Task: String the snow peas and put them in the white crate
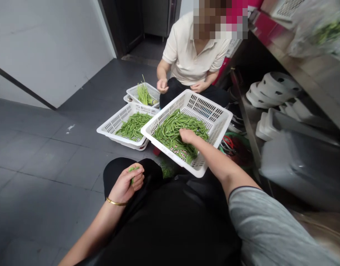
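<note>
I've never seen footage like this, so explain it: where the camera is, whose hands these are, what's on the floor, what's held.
One camera sits on a person's head, looking down at their own hands. The left hand rests on the lap, fingers closed round a green pod. The right hand reaches into the pods in the nearest basket; whether it grips any is hidden. On the floor stand a second basket of pods and a third basket of long green strands. Another person sits opposite.
</note>
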The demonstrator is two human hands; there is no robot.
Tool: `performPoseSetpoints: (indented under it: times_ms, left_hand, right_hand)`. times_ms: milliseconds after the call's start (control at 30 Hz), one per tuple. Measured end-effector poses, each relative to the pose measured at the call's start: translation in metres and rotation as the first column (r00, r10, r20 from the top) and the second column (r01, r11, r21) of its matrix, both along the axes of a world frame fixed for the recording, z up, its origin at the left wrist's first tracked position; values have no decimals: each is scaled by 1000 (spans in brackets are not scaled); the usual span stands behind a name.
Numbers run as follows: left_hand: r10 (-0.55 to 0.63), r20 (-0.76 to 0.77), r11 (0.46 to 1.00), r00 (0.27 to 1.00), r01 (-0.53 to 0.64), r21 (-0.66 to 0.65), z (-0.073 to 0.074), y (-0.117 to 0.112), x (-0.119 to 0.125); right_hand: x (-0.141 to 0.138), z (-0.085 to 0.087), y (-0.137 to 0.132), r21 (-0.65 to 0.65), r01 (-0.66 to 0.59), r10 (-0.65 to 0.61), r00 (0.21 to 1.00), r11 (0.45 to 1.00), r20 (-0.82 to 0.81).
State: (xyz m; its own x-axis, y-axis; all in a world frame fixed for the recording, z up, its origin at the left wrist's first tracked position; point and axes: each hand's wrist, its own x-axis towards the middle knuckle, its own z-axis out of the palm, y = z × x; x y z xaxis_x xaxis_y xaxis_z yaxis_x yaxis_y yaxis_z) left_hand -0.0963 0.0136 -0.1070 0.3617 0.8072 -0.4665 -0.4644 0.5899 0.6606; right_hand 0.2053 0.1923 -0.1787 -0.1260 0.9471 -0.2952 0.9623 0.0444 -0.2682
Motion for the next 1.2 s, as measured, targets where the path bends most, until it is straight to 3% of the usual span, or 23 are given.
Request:
performPoseSetpoints:
  times_ms: [100,167,367,467,600,733,800,900,1000,1200]
  left_hand:
    - [12,0,1000,1000,-12,2,4,-2,-1]
    - [8,6,1000,1000,-8,5,7,-2,2]
    - [-17,-25,993,1000,20,118,19,15,22]
    - [-51,-59,990,997,58,129,19,36,47]
    - [-174,-59,984,983,176,33,13,69,92]
    - [-406,44,909,913,408,-87,6,94,126]
    - [-472,56,876,880,475,-84,3,100,135]
    - [-490,-67,871,869,484,-85,-2,103,145]
    - [-507,-186,861,842,502,-77,-1,107,151]
    - [-558,-283,822,780,566,-61,11,128,167]
  right_hand:
    - [18,22,7,27,118,-110,971,993,-214]
    - [30,33,4,-1,207,-193,909,978,-371]
    - [39,51,-22,-257,301,-387,554,919,-737]
    - [26,59,-32,-320,274,-406,362,907,-839]
    - [-7,71,-44,-336,236,-379,165,912,-911]
    - [-38,74,-60,-285,291,-303,17,913,-953]
    - [-45,72,-66,-259,361,-259,-48,896,-965]
    - [-47,68,-70,-240,443,-212,-114,864,-971]
    - [-43,67,-70,-250,441,-205,-149,862,-967]
    - [-34,65,-64,-244,418,-155,-236,875,-959]
